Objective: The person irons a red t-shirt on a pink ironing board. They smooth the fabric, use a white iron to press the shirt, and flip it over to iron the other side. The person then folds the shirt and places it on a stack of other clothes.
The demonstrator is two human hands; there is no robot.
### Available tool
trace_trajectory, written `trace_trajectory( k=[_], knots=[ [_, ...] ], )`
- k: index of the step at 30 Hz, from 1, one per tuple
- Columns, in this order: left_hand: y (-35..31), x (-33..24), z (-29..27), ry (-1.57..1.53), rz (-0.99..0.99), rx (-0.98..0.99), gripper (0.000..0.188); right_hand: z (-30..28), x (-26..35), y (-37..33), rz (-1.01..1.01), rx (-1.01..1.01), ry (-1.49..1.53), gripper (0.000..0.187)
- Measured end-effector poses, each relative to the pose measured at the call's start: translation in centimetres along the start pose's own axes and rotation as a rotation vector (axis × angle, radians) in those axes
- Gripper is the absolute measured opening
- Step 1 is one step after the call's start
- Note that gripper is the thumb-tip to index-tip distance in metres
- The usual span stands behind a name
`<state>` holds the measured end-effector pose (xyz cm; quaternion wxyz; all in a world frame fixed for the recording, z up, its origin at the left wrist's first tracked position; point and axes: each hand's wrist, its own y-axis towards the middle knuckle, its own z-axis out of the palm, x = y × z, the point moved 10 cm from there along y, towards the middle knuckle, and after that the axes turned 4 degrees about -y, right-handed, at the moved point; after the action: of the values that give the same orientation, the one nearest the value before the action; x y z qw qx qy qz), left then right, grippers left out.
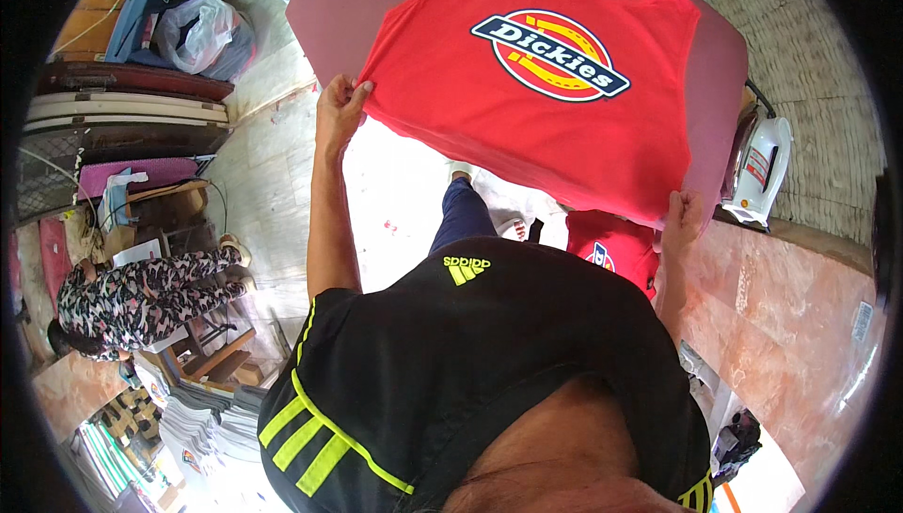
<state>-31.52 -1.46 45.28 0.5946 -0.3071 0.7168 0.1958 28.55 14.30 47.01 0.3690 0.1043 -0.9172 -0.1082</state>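
A red sleeveless shirt (442, 90) with a round printed emblem lies spread over a mauve padded ironing board (339, 5). Its neckline is at the far side and its hem toward me. My left hand (339, 110) pinches the hem's left corner, thumb on top. At the right corner my right hand (684, 215) grips the hem between thumb and fingers. The lower edge stretches between both hands, hanging slightly past the board's near edge. Just beyond the board's right side stands a white clothes iron (760, 170), untouched by either hand.
Another red garment (616, 240) hangs or lies below the board, near my right hand. At left, a person in patterned clothes (141, 297) is beside wooden furniture. Stacks of folded garments (202, 433) fill the lower left. A plastic bag (198, 33) sits at upper left.
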Motion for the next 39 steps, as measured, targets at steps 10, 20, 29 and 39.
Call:
trace_trajectory(
  k=[10, 20, 29, 39],
  knots=[
    [-2.3, 3.0, -2.0, 0.011, 0.092, -0.14, 0.024, 0.6, 8.2, 2.9, -0.207, 0.03, -0.245, 0.023],
    [-3.3, 7.0, -0.2, -0.364, -0.115, 0.02, 0.023, 12.0, 19.7, 11.6, -0.174, 0.691, -0.45, 0.027],
    [-3.8, 7.9, 0.1, -0.522, -0.209, 0.01, 0.019, 31.2, 40.5, 10.1, -0.998, 0.518, 0.103, 0.026],
    [-4.2, 7.0, -1.0, -0.542, -0.202, -0.091, 0.012, 38.7, 42.7, 8.7, -1.112, 0.903, 0.079, 0.017]
  ],
)
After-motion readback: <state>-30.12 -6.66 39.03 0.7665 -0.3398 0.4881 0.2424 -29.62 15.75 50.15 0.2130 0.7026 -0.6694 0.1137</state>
